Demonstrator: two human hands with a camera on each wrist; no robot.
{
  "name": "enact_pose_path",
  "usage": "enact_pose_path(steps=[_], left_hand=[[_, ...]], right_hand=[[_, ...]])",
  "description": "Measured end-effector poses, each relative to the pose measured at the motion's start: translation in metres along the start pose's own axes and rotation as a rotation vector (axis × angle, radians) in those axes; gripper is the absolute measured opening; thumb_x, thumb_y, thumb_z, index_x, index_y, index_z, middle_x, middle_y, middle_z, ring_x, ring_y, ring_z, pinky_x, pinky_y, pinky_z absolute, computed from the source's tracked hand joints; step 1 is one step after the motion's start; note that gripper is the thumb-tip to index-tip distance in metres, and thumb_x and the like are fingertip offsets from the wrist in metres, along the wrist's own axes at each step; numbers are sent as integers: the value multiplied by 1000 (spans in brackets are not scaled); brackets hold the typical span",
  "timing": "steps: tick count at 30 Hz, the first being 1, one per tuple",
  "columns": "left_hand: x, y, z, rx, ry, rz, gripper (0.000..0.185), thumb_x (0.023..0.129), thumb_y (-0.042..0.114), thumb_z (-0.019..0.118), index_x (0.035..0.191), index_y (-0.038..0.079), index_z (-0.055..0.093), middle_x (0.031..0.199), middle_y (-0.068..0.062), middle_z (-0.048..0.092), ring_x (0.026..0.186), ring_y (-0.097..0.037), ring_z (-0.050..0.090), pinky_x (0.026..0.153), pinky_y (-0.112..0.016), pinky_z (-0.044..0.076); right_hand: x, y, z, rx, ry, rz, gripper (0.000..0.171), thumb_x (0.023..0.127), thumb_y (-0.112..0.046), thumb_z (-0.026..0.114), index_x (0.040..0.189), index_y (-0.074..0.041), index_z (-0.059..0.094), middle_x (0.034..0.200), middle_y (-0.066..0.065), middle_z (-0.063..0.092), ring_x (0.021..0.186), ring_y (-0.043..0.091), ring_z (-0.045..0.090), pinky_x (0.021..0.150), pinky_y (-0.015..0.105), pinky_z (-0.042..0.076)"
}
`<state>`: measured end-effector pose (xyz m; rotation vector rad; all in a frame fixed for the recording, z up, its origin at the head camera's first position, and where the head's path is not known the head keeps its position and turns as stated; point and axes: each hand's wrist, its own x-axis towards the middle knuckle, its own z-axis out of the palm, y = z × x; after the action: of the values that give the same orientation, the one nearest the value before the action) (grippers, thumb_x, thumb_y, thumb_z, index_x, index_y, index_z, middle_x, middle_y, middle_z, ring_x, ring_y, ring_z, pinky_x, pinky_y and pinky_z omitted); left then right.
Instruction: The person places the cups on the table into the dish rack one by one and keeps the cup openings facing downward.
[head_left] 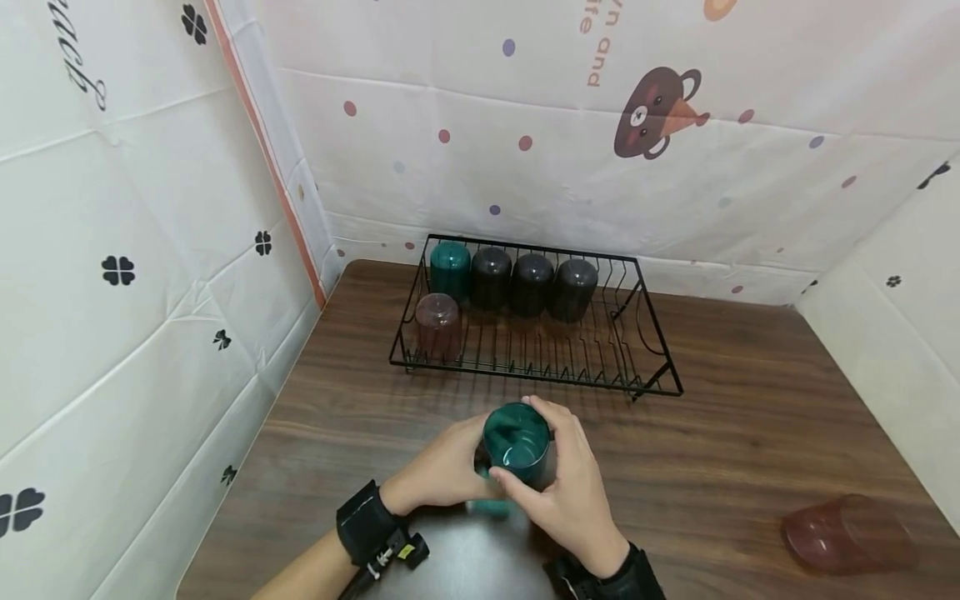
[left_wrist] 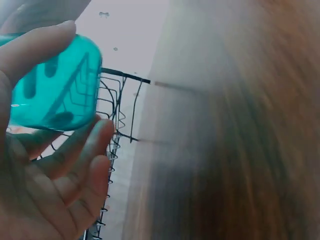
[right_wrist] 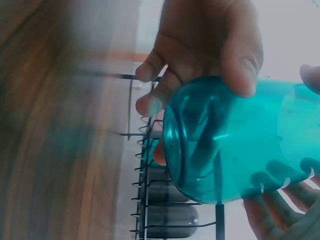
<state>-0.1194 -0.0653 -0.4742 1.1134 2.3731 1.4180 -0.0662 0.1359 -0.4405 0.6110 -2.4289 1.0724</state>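
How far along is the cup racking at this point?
Five cups already stand upside down in the dish rack: a teal cup, three dark cups and a pink cup. Both hands, left hand and right hand, hold another teal cup. A pink cup on its side remains on the table.

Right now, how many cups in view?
7. Five upside down in the rack: teal, three dark along the back, pink front left. Teal cup in both hands. Pink cup lying on the table, right.
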Motion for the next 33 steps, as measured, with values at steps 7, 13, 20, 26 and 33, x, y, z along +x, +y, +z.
enact_pose_path(steps=[7, 13, 20, 26, 33], left_hand=[[0, -1, -1, -71, 16, 4, 73, 87, 37, 80, 150, 30, 43, 130, 6, 63, 104, -5, 65, 84, -24, 58], [0, 1, -3, -98, 9, -78, 70, 84, 38, 83, 143, 30, 47, 114, 7, 68, 93, -4, 65, 82, -24, 57], [0, 2, -9, -157, 30, -93, 71, 84, 35, 83, 144, 35, 46, 121, 7, 64, 101, -8, 64, 83, -27, 59], [-1, 1, -14, -136, 85, -30, 71, 85, 32, 83, 145, 33, 46, 130, 3, 59, 104, -12, 62, 84, -30, 58], [-1, 1, -18, -125, 117, 20, 72, 85, 30, 83, 147, 30, 46, 135, 4, 57, 107, -13, 61, 85, -31, 58]], right_hand=[[3, -2, -1, 69, 63, -55, 86, 83, -38, 85, 153, -11, 41, 146, 7, 53, 126, 21, 53, 105, 27, 44], [2, 3, -4, 166, 62, -68, 93, 78, -19, 90, 155, -10, 37, 144, 13, 52, 126, 24, 55, 106, 20, 44], [-2, 10, -11, 158, 71, -16, 99, 76, -8, 88, 157, -11, 32, 147, 10, 52, 126, 20, 56, 103, 19, 45], [-4, 11, -16, 150, 78, 37, 99, 77, -7, 87, 158, -15, 31, 147, 8, 52, 125, 20, 54, 101, 22, 44], [-4, 9, -19, 143, 70, 92, 99, 77, -8, 87, 158, -20, 31, 148, 8, 51, 131, 17, 50, 106, 24, 40]])
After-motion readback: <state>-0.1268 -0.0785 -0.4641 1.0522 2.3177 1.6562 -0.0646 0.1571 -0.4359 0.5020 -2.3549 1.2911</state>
